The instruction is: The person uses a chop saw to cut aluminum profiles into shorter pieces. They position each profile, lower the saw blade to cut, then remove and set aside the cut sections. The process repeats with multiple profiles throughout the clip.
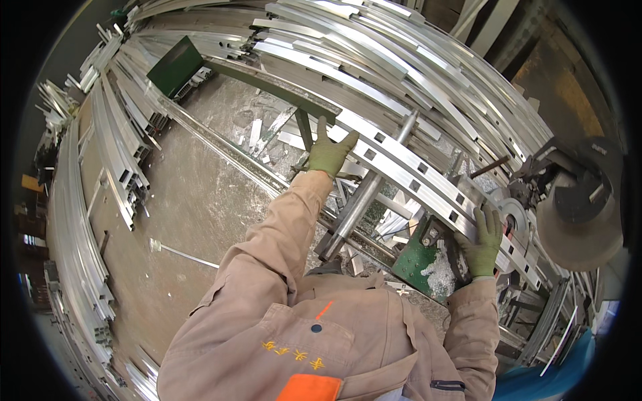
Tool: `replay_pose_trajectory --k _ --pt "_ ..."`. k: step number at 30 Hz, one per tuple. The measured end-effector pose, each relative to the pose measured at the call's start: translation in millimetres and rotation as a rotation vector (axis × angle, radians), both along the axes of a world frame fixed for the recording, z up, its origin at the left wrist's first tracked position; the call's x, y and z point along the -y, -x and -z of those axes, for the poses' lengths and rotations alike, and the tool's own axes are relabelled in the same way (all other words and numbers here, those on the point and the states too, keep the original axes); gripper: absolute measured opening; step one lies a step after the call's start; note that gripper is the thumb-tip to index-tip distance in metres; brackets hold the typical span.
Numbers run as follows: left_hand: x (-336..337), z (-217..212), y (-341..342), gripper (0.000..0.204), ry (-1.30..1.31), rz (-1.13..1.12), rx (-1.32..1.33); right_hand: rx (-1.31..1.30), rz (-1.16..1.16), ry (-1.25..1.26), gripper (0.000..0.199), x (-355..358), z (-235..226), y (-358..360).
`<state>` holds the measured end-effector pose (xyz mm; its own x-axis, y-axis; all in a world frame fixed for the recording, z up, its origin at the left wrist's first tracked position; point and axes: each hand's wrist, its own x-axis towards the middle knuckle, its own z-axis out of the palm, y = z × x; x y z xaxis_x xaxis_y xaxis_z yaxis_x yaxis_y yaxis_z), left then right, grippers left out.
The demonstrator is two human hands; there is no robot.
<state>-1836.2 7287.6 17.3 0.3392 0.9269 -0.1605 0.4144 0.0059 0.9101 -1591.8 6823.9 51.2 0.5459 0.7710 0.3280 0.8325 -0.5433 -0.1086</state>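
Note:
Two long silver metal bars with square holes (411, 175) lie side by side across a machine frame, slanting from upper left to lower right. Near their far left end is my left hand (329, 152) in a green glove, fingers spread, fingertips at the bars' edge. Further right, my right hand (484, 244), also gloved, rests on the bars with its fingers stretched out. Just beyond it stands a round saw blade (513, 215), partly hidden by its machine. A thick steel rod (358, 208) crosses beneath the bars.
Stacks of metal profiles (348, 50) fill the far side, and more profiles (73, 220) lie along the left. The saw's dark rounded housing (582, 224) stands at right. Offcuts and shavings surround the green machine base (416, 262). A green plate (175, 67) stands at the upper left.

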Motion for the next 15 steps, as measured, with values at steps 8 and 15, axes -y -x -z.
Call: replay_pose_trajectory --k 8,15 --pt "-33 29 -6 0.103 0.034 0.082 0.245 -0.050 -0.029 -0.023 0.094 -20 9 -4" --pt "-40 40 -11 0.100 0.064 0.024 0.315 -0.083 -0.031 -0.036 0.094 -28 6 -4"
